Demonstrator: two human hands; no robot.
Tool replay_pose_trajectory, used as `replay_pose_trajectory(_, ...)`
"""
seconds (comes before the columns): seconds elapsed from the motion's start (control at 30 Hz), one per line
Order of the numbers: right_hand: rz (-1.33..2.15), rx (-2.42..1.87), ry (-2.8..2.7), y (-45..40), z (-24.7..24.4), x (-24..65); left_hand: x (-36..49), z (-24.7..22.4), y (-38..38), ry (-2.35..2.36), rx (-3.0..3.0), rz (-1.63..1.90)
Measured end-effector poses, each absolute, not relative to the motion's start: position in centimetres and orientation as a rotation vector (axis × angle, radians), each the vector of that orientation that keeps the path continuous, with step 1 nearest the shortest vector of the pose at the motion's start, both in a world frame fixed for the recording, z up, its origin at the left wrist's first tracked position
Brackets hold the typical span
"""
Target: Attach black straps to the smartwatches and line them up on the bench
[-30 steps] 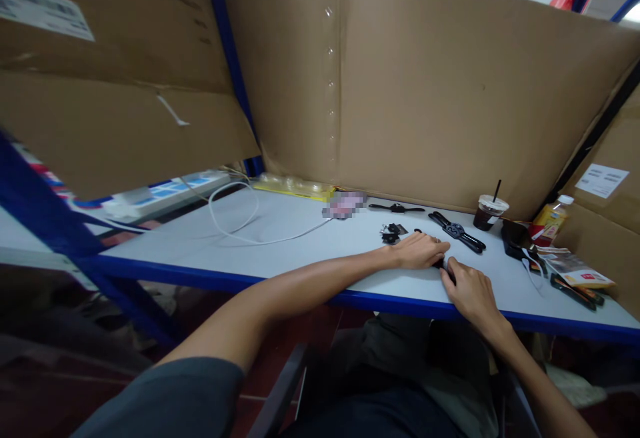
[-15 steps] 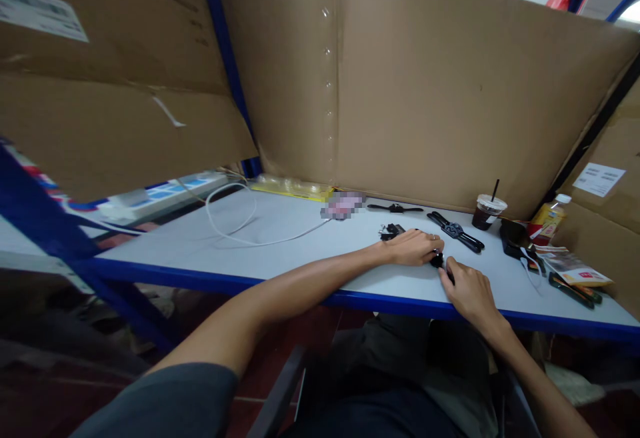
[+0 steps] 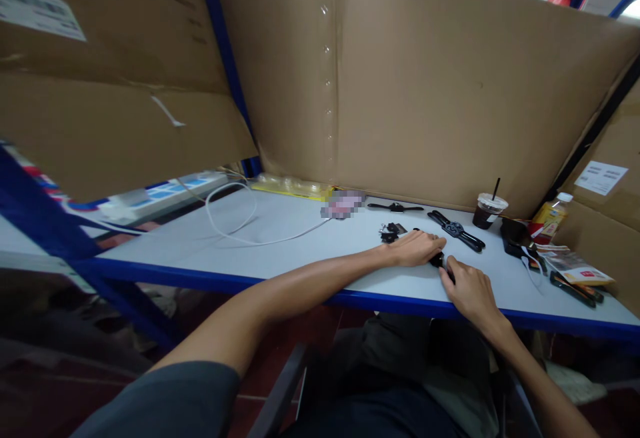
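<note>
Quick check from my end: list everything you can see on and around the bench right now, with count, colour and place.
Small black part: one, black, between both hands, near front edge.
Watches: two, black, flat behind the hands, one nearer the cardboard.
Black bits: small cluster, just behind left hand.
Iced drink cup: one, dark with straw, right rear.
Bottle: one, yellowish, far right.
Cable: one, white, looped at left.
Power strip: one, white-blue, far left.
Yellow tray: one, against cardboard wall.
Table: grey top, blue edge.
Left hand: resting on the part.
Right hand: fingers touching the part.
</note>
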State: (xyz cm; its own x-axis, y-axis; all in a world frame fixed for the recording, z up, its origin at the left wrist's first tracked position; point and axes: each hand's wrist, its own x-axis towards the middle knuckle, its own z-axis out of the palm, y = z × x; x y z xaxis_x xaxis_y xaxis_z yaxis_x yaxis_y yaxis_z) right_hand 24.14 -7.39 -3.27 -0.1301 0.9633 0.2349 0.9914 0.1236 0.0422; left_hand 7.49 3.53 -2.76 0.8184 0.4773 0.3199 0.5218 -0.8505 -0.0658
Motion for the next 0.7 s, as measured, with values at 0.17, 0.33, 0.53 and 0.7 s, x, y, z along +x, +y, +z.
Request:
replay_pose_trajectory(0.17, -0.269, -1.974, -2.239, -7.4, -3.1, 24.1, 7.5, -2.6, 3.3, -0.778, -2.893, -0.435)
replay_pose_trajectory(0.33, -0.259, -1.971, -2.229, -7.4, -3.2, 24.1, 7.3, -2.3, 3.2, -0.766, -2.906, -0.441)
replay_pose_trajectory(0.53, -0.303, -1.954, -2.221, -7.4, -3.4, 24.2, 7.2, -2.5, 3.6, -0.773, -2.948, -0.51)
replay_pose_trajectory(0.7, -0.297, -1.963, -2.227, -7.4, -3.5, 24.1, 6.8, -2.8, 4.7, -0.879, -2.93, -0.576)
